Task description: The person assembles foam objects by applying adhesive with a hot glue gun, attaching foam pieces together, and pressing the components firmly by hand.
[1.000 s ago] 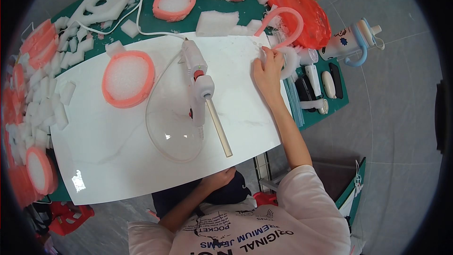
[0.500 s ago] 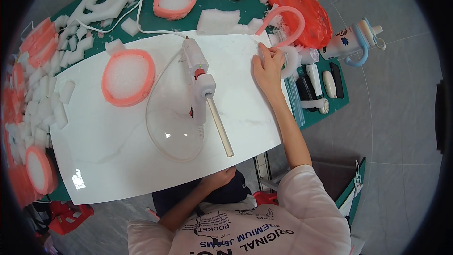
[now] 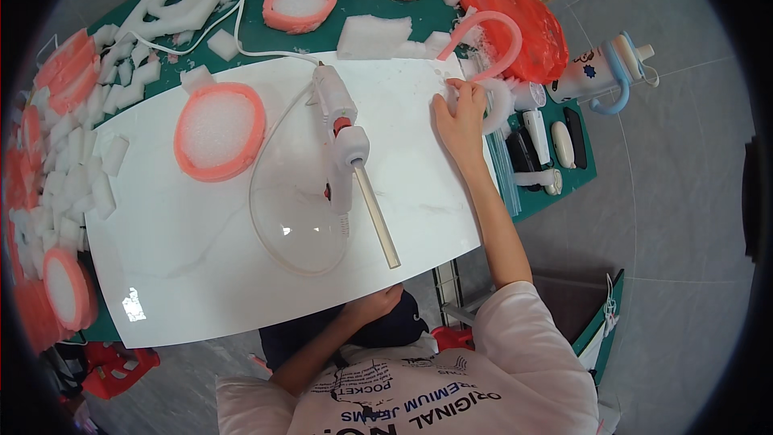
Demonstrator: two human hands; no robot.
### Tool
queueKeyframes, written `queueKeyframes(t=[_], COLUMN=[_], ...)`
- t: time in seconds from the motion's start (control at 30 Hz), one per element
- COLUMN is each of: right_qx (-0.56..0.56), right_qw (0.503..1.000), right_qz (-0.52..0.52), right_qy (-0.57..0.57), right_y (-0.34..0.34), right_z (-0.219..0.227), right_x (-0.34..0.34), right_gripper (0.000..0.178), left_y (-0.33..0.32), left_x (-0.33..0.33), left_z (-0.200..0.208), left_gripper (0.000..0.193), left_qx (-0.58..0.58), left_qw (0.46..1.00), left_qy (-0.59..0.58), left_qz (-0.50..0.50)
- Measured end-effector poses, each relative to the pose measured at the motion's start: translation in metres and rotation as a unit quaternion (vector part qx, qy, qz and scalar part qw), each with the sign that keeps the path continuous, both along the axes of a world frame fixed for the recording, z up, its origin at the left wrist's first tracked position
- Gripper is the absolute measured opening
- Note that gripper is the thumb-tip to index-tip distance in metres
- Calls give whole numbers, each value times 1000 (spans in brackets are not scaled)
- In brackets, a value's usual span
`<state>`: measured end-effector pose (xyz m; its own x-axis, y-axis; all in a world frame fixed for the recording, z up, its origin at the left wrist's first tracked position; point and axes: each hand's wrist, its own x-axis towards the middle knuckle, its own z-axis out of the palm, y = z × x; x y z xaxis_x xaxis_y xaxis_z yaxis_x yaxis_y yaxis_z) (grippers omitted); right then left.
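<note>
My right hand [image 3: 460,119] is at the far right part of the white board [image 3: 419,193], thumb and fingers bent downward and spread apart. Its fingertips are beside a white ring-shaped piece [image 3: 499,105]; a small pale patch shows between thumb and forefinger, too unclear to name. Down in my lap, my left hand [image 3: 378,304] lies below the board's near edge, its fingertips hidden. A white hot glue gun [image 3: 332,101] lies mid-board, with a long glue stick [image 3: 377,217] sticking out of its back. Left of it lies an oval pink-rimmed foam piece [image 3: 219,133] with a white middle.
White foam chunks [image 3: 68,181] and pink foam pieces [image 3: 68,290] crowd the left side. A pink curved strip [image 3: 515,40] and red plastic bag [image 3: 523,8] are at far right, near a bottle [image 3: 592,72]. The glue gun's cord [image 3: 258,193] loops across the board.
My right hand has shifted slightly right and nearer to me, its forefinger drawn in. The pink strip has barely moved right. My left hand stays in place.
</note>
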<state>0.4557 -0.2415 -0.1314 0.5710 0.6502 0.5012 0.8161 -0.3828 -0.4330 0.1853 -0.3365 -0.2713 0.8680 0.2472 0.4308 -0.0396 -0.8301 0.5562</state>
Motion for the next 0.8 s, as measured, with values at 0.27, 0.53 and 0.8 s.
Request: queueKeyframes(t=[0.27,0.53,0.8], right_qx=[-17,-21,0], right_qw=[999,999,1000], right_qz=[5,8,10], right_qy=[-34,-31,-2], right_y=[1,1,2], right_z=[-1,2,3], right_x=[1,-2,-1], right_gripper=[38,38,40], left_y=[-3,-1,0], left_x=[-1,0,0], left_z=[-6,-2,0], left_gripper=[9,9,9], left_qx=[-12,-12,-2], left_qw=[1000,1000,1000], left_qy=[22,18,17], left_qz=[-8,-4,-7])
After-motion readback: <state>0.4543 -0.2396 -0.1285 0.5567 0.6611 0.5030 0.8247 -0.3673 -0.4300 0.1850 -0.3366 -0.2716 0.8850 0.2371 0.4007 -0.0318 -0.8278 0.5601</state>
